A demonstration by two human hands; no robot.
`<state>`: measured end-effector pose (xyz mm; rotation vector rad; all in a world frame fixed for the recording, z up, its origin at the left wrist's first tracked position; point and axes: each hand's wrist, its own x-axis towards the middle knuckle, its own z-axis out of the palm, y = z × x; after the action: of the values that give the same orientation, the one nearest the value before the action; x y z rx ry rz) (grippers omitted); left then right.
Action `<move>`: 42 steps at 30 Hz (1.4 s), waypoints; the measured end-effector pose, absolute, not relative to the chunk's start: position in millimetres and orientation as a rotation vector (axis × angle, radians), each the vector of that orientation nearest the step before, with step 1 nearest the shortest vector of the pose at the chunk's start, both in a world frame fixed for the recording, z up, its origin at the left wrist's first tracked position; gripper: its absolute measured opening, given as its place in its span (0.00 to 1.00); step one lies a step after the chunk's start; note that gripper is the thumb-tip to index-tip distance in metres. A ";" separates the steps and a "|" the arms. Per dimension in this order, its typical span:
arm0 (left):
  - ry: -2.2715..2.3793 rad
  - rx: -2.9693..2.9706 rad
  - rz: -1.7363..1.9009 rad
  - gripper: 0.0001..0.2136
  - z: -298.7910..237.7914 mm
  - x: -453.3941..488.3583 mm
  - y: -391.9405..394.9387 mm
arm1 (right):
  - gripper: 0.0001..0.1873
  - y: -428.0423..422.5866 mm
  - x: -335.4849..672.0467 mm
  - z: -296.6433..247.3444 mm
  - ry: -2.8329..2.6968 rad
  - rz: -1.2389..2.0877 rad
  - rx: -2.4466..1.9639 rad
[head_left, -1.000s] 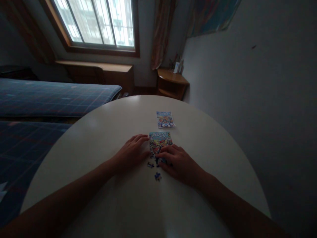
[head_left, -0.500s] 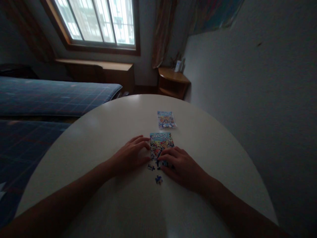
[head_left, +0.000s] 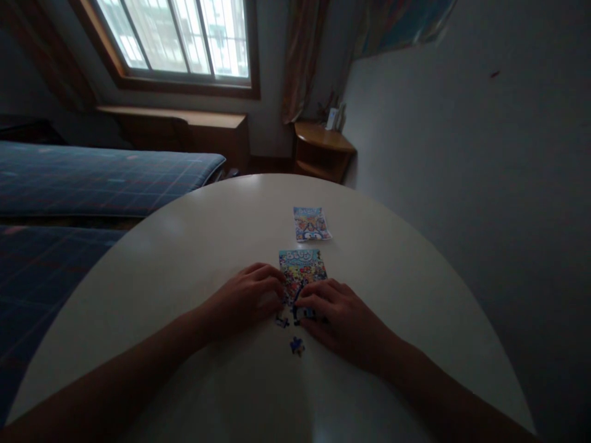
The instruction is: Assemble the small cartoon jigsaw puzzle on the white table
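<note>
A small, mostly assembled jigsaw puzzle [head_left: 302, 263] with a colourful cartoon print lies flat on the white table. My left hand [head_left: 249, 298] rests at its left edge, fingers bent and fingertips touching the border, with nothing visibly lifted. Over the lower right part, my right hand [head_left: 339, 311] has its fingers curved down on the puzzle and hides that corner. Beside the puzzle's lower left end is a loose piece [head_left: 282, 322], close to my left thumb. Nearer to me sits a loose blue piece [head_left: 297, 346], apart from both hands.
Beyond the puzzle lies a printed picture sheet [head_left: 311, 224] with a similar design. The round white table [head_left: 207, 227] curves away on both sides. To the left are plaid mattresses [head_left: 106, 178]; a wooden corner shelf [head_left: 323, 136] and a wall stand behind and right.
My left fingers have drawn closer together and moved in against the puzzle's left edge. My right hand stays on the lower right part. The view has shifted slightly.
</note>
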<state>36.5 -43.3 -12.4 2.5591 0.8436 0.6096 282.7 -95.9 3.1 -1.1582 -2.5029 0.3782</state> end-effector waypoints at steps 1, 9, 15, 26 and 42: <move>0.836 2.562 0.604 0.04 -11.7 36.3 -42.5 | 0.11 -96.1 282.5 3.5 -2.502 0.375 -1.162; 0.743 2.480 0.543 0.04 0.5 28.9 -39.1 | 0.07 -103.8 270.9 3.0 -2.390 0.353 -1.233; 0.749 2.493 0.384 0.08 14.2 28.1 -50.0 | 0.09 -109.9 260.1 3.0 -2.337 0.397 -1.261; 0.715 2.575 0.269 0.07 20.2 40.5 -56.9 | 0.12 -107.4 280.6 13.8 -2.481 0.565 -1.112; 0.773 2.546 0.224 0.03 16.9 42.9 -63.9 | 0.11 -116.3 274.9 19.3 -2.516 0.757 -1.180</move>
<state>42.9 -63.9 16.9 2.5462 0.7731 0.2240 274.9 -116.3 19.3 -1.1796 -2.5158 0.7574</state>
